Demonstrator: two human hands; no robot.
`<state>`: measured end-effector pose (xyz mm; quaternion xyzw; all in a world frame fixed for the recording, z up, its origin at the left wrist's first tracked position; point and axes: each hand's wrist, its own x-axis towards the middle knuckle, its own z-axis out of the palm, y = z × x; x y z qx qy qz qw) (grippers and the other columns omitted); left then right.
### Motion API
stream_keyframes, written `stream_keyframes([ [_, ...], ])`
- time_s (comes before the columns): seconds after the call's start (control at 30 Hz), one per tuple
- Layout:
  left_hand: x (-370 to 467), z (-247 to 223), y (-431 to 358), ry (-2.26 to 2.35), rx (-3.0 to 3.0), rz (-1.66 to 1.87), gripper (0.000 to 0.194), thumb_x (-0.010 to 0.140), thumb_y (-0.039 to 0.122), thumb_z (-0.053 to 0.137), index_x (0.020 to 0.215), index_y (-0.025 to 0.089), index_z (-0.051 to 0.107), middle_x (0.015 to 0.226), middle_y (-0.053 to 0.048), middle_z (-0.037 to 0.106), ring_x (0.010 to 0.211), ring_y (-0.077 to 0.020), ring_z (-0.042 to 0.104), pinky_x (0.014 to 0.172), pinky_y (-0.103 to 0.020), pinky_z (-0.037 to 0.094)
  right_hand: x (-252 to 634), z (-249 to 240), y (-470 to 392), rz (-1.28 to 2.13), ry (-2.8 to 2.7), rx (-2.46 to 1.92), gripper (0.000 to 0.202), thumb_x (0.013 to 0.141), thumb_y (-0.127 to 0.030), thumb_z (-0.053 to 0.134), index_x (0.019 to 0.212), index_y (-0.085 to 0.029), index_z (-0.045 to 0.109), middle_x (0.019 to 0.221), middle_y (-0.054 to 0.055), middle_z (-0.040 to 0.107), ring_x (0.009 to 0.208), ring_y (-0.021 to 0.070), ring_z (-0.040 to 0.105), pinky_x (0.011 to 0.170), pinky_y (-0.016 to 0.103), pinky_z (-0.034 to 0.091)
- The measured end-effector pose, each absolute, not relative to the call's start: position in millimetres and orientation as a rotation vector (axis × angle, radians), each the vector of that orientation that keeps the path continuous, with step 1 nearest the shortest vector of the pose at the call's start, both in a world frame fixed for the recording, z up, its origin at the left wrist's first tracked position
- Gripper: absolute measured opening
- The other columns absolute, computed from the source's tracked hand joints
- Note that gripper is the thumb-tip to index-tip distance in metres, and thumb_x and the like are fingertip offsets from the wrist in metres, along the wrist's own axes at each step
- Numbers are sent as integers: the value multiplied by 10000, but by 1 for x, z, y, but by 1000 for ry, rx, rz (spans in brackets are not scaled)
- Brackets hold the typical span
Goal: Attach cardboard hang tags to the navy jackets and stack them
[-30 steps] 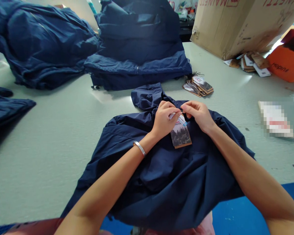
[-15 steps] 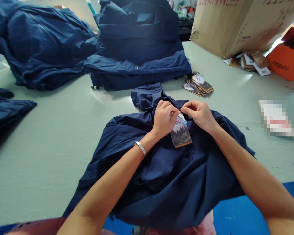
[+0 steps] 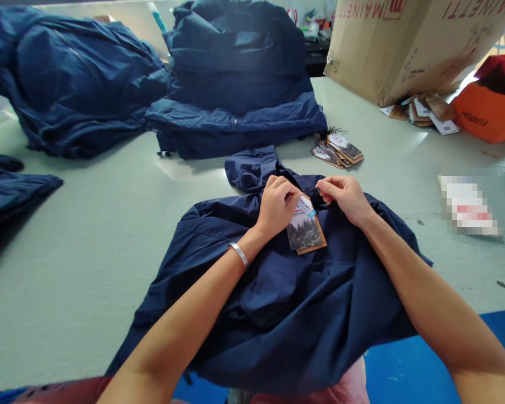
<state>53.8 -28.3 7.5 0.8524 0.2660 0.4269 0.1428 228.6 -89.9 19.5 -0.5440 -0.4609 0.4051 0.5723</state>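
A navy jacket (image 3: 278,292) lies spread in front of me, its hood (image 3: 250,167) pointing away. Near the collar, my left hand (image 3: 279,205) pinches the top of a hang tag (image 3: 303,230), a card printed with dark trees and bearing a small blue-and-white sticker. A second brown card shows behind it. My right hand (image 3: 343,196) is closed just right of the tag, thumb and forefinger pinching a thin dark string (image 3: 312,189) that runs toward the tag. A silver bracelet (image 3: 238,255) circles my left wrist.
Beyond the jacket lies a pile of hang tags (image 3: 339,150). Folded navy jackets (image 3: 235,84) are stacked at the back, with more navy garments (image 3: 79,84) to the left. A cardboard box (image 3: 387,50), an orange bag (image 3: 482,112) and a blurred white packet (image 3: 469,205) stand right.
My right hand has drawn slightly right, away from my left, and the dark string now shows between them. The hang tag has shifted a little left with my left hand.
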Motion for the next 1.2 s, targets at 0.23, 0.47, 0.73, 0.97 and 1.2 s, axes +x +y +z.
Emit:
stream_keyframes([
  [0.23, 54, 5, -29, 757, 2447, 1302, 141, 862, 215, 599, 726, 185, 622, 746, -23, 615, 775, -179, 516, 775, -340, 449, 228, 19, -89, 988, -1012, -1268, 386, 615, -524, 775, 616, -163, 636, 565, 3, 586, 474, 88, 466, 458, 237, 369],
  [0.47, 56, 8, -36, 773, 2273, 1298, 116, 811, 172, 647, 926, 180, 631, 940, -37, 689, 909, -177, 626, 848, -315, 494, 220, 22, -91, 969, -1085, -1227, 357, 625, -499, 771, 637, -173, 627, 561, -14, 575, 484, 88, 458, 486, 246, 376],
  [0.73, 58, 8, -40, 793, 2250, 1328, 214, 827, 182, 661, 1026, 191, 582, 856, -7, 691, 858, -169, 654, 844, -310, 497, 219, 21, -92, 1056, -1111, -1246, 450, 665, -610, 715, 637, -166, 645, 561, 1, 564, 484, 92, 451, 468, 245, 333],
  [0.97, 57, 9, -43, 743, 2249, 1251, 325, 856, 276, 651, 1145, 187, 534, 800, 13, 679, 752, -142, 640, 779, -276, 489, 216, 20, -93, 1002, -1197, -1265, 408, 696, -557, 693, 584, -176, 600, 530, -22, 520, 477, 84, 410, 485, 249, 320],
  [1.2, 56, 6, -41, 653, 2359, 1187, 313, 935, 311, 514, 1218, 177, 508, 776, -3, 642, 782, -159, 610, 789, -293, 472, 213, 18, -94, 997, -1260, -1281, 348, 740, -488, 632, 599, -174, 580, 547, -25, 522, 511, 92, 424, 515, 248, 334],
])
